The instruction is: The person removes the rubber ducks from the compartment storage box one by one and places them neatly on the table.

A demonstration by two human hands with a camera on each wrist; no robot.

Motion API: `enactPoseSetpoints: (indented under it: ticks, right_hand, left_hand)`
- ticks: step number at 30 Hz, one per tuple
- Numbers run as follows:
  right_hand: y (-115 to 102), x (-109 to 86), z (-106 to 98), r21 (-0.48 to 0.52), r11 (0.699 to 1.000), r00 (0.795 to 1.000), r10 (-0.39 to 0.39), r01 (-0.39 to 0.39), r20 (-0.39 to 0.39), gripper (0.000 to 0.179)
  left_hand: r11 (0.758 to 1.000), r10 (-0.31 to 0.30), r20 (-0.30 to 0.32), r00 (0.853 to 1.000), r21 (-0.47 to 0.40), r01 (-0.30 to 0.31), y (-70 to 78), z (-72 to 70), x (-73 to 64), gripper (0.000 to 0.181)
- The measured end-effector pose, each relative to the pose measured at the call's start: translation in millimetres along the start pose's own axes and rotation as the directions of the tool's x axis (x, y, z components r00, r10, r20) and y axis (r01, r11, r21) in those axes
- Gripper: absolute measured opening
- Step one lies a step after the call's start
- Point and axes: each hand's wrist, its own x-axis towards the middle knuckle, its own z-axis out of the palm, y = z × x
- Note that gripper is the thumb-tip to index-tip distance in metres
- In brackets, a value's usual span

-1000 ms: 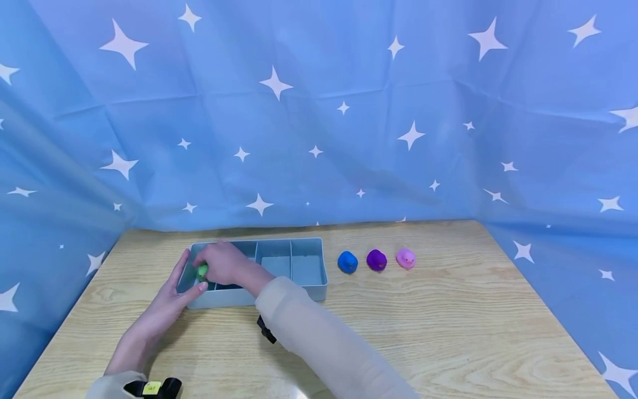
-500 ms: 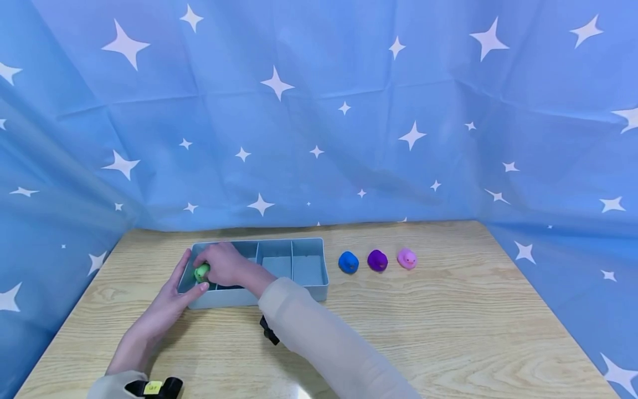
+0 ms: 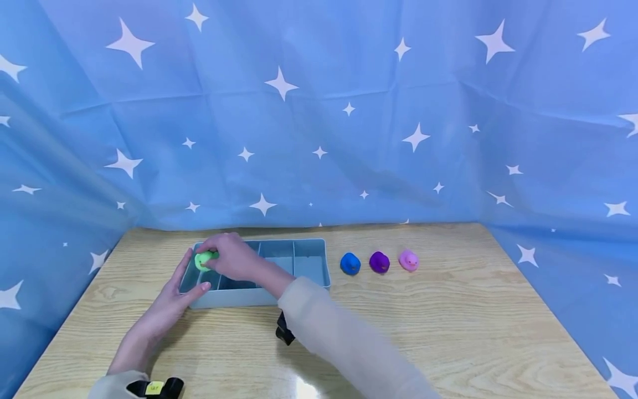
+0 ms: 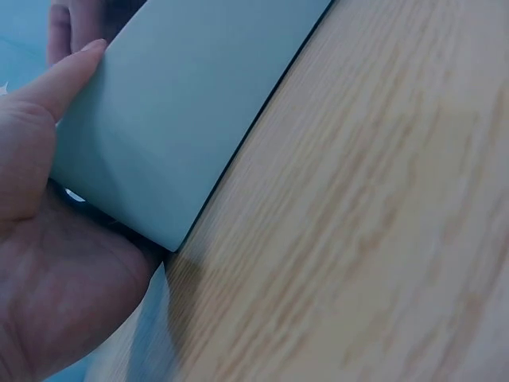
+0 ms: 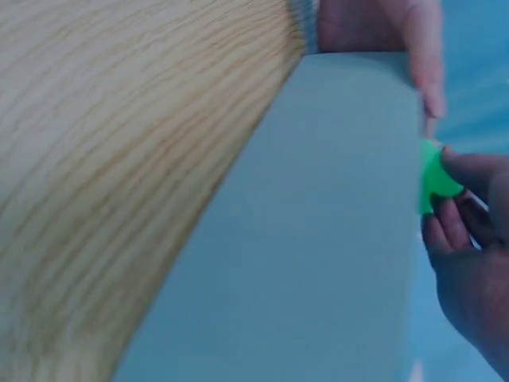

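Note:
My right hand [image 3: 233,257] pinches a small green rubber duck [image 3: 203,261] between thumb and fingers, over the left end of a grey-blue divided box [image 3: 229,300]. In the right wrist view the green duck [image 5: 437,177] shows just past the box's rim, partly covered by the fingers. My left hand [image 3: 169,299] rests against the box's left end, its fingers stretched along the side and its thumb laid over the front rim. From the left wrist, the thumb of the left hand [image 4: 32,175] lies at the top of the box wall [image 4: 183,111].
Right of the box, a blue duck [image 3: 350,264], a purple duck [image 3: 380,262] and a pink duck [image 3: 408,260] stand in a row on the wooden table [image 3: 438,327]. A blue star-patterned cloth [image 3: 319,122] hangs behind and at both sides.
My right hand has moved back and up with the green duck, which was lower in the left compartment before. The left hand has stayed on the box.

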Motion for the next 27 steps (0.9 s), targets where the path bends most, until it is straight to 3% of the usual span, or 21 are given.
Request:
enactPoseSetpoints:
  ticks: [5, 10, 18, 27]
  right_hand:
    - [-4, -15.8, -22, 0.021, 0.999, 0.999, -0.026, 0.027, -0.035, 0.036]
    - [7, -32.7, -39, 0.068, 0.998, 0.996, 0.005, 0.001, -0.083, 0.034]
    - [48, -69.7, -67, 0.122, 0.992, 0.989, 0.033, -0.015, -0.145, 0.031]
    - [94, -131.9, -99, 0.1, 0.995, 0.965, 0.035, -0.009, -0.262, 0.027]
  left_hand:
    - [1.0, 0.004, -0.003, 1.0, 0.017, -0.004, 3.0, 1.1, 1.5, 0.097]
    - [0.999, -0.024, -0.005, 1.0, 0.037, 0.025, 4.5, 1.9, 1.4, 0.097]
    - [0.999, 0.01, -0.011, 1.0, 0.043, -0.01, -0.2, 1.4, -2.0, 0.096]
    - [0.999, 0.02, -0.001, 1.0, 0.034, -0.02, -0.2, 1.9, -2.2, 0.095]
